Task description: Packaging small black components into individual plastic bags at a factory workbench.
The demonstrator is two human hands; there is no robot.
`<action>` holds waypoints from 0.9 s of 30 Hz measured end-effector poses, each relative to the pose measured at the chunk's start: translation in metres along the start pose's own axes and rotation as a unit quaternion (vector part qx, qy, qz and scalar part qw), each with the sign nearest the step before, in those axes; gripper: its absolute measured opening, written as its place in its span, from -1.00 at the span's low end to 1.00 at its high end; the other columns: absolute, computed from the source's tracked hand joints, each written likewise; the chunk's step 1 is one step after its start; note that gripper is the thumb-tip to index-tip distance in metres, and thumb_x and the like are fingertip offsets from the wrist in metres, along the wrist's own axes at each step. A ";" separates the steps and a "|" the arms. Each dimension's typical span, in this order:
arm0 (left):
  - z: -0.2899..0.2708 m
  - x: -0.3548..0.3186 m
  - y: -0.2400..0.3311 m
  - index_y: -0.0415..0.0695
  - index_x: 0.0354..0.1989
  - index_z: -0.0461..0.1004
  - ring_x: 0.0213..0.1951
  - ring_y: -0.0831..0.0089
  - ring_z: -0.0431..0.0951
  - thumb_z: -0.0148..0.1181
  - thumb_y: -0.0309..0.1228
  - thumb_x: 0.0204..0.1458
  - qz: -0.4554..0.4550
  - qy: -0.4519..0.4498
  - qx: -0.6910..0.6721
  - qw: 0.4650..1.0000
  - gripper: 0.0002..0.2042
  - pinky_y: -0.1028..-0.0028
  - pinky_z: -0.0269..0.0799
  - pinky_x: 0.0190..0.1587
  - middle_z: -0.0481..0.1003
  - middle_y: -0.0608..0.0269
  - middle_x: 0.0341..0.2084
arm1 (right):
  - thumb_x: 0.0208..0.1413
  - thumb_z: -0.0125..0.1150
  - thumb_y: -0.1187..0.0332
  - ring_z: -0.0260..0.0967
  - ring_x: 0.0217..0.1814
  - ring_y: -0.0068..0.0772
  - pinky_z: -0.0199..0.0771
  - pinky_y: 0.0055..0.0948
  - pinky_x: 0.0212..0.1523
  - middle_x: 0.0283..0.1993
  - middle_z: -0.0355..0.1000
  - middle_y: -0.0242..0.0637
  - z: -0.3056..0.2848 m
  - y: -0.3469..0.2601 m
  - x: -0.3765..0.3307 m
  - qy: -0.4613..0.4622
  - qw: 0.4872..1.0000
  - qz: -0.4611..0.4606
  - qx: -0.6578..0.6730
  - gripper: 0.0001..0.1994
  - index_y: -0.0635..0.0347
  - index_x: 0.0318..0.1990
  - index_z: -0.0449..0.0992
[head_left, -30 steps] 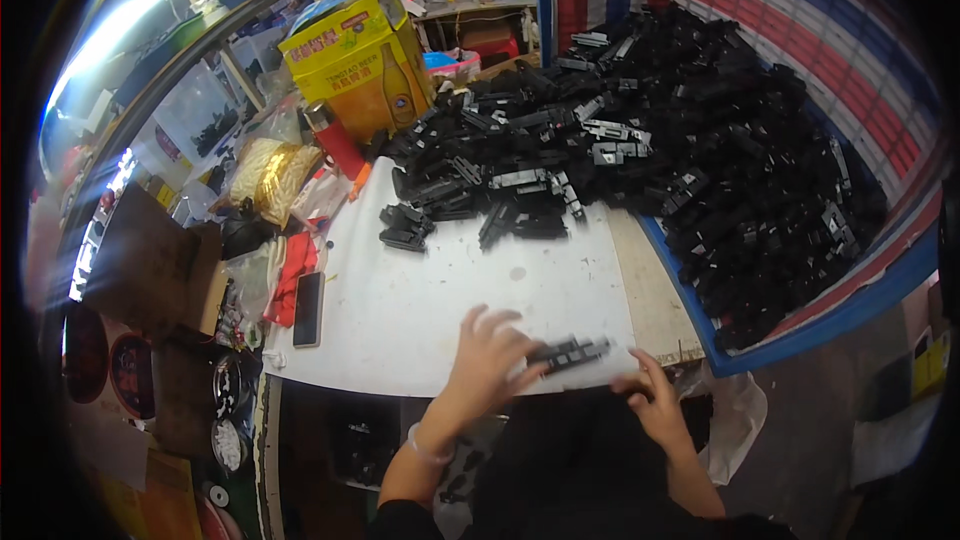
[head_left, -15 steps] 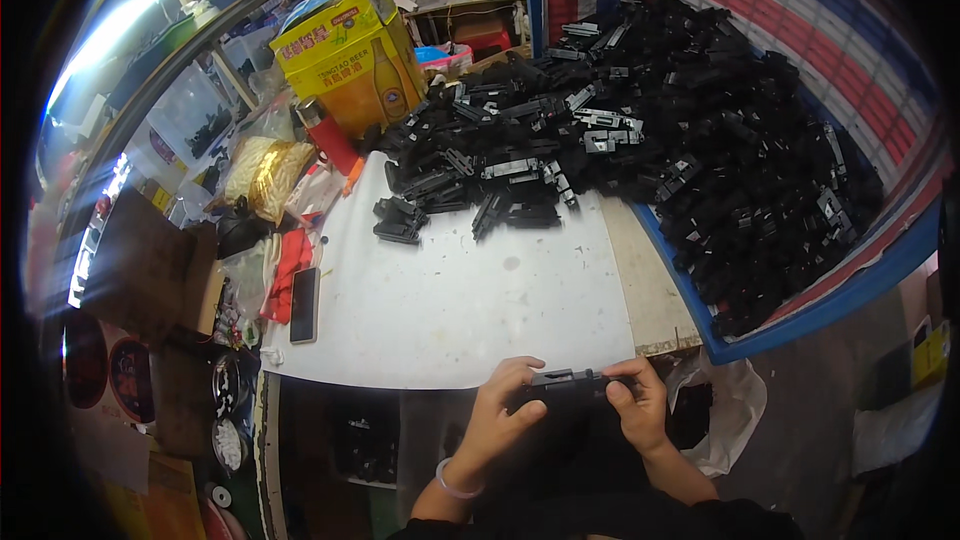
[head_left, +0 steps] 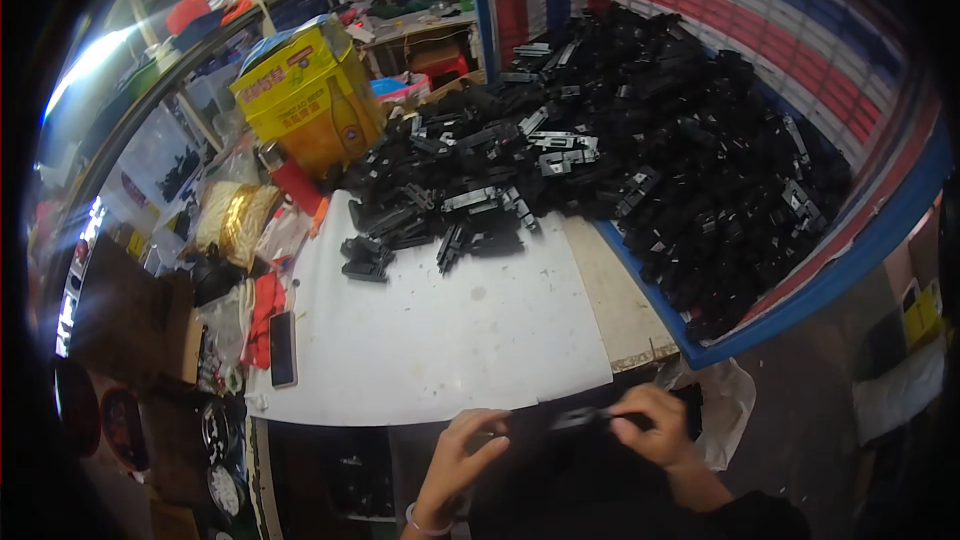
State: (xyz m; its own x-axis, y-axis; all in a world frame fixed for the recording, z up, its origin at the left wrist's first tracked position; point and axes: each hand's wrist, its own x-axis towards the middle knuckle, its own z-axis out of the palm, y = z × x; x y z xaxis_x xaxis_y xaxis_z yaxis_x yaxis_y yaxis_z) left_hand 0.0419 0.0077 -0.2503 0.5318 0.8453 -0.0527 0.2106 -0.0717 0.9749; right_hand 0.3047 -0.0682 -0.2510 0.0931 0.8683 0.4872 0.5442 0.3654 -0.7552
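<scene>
My right hand (head_left: 655,430) pinches one end of a small black plastic part (head_left: 578,420) in front of the table's near edge. The part is smeared by motion, and its free end points toward my left hand. My left hand (head_left: 462,460) is apart from it, thumb and fingers curved with a gap between them, and no held thing shows there. Beyond both hands, a large heap of similar black parts (head_left: 690,160) fills the far right, some showing silvery metal. Several of these parts (head_left: 368,258) lie at the heap's near left edge on the white sheet.
A white sheet (head_left: 450,340) covers the tabletop. At its left lie a phone (head_left: 284,348) and a red cloth (head_left: 262,305); behind stand a red bottle (head_left: 292,180) and a yellow carton (head_left: 310,100). A blue-edged bin wall (head_left: 790,315) and white bag (head_left: 728,410) are at right.
My left hand has come off the black part and moved left. My right hand keeps the part, now tilted and blurred. The whole view has shifted, with the table appearing lower and further left.
</scene>
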 end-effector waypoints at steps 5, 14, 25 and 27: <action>-0.004 0.003 -0.027 -0.28 -0.11 0.46 -0.26 0.50 0.44 0.15 -0.45 0.02 -0.033 0.074 0.025 0.996 -0.74 0.56 0.33 -0.17 0.48 0.24 -0.34 | -0.09 0.28 0.29 0.40 -0.40 -0.19 0.37 -0.29 -0.28 -0.52 0.42 -0.27 -0.078 0.010 -0.035 -0.201 0.886 0.177 -0.378 -0.82 0.13 -0.35 0.50; 0.041 0.023 -0.015 -0.19 -0.07 0.46 -0.13 0.20 0.47 0.25 -0.36 -0.03 0.115 -0.061 0.124 0.984 -0.66 0.37 0.32 0.00 0.50 0.09 -0.21 | -0.06 -0.03 0.65 0.08 0.28 0.04 0.07 -0.16 0.26 0.15 0.26 -0.08 -0.033 0.097 0.092 0.100 0.906 0.005 -0.412 -0.62 0.21 -0.02 0.41; 0.033 -0.006 -0.035 -0.19 -0.08 0.46 -0.10 0.20 0.46 0.18 -0.28 0.04 0.053 -0.039 0.073 0.995 -0.68 0.35 0.31 0.01 0.50 0.11 -0.23 | -0.26 0.37 0.39 -0.14 0.41 -0.16 -0.46 0.07 0.38 0.13 0.27 -0.26 -0.037 0.137 0.134 0.013 0.858 0.032 -0.513 -0.62 0.07 -0.17 0.49; 0.031 -0.003 -0.036 -0.21 -0.09 0.46 -0.13 0.23 0.48 0.18 -0.31 0.04 0.051 -0.025 0.078 0.995 -0.69 0.38 0.33 -0.01 0.51 0.13 -0.25 | -0.18 0.34 0.23 0.06 0.28 -0.17 -0.37 0.03 0.37 -0.02 0.36 -0.22 -0.024 0.134 0.131 0.037 0.906 0.024 -0.421 -0.60 0.10 -0.12 0.48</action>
State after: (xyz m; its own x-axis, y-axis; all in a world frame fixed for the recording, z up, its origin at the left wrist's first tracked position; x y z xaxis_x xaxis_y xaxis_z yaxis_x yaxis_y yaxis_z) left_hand 0.0585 -0.0086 -0.2920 0.5955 0.8028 0.0297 0.2772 -0.2401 0.9303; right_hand 0.4099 0.0870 -0.2782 0.1731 0.8399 0.5144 0.9780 -0.0850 -0.1903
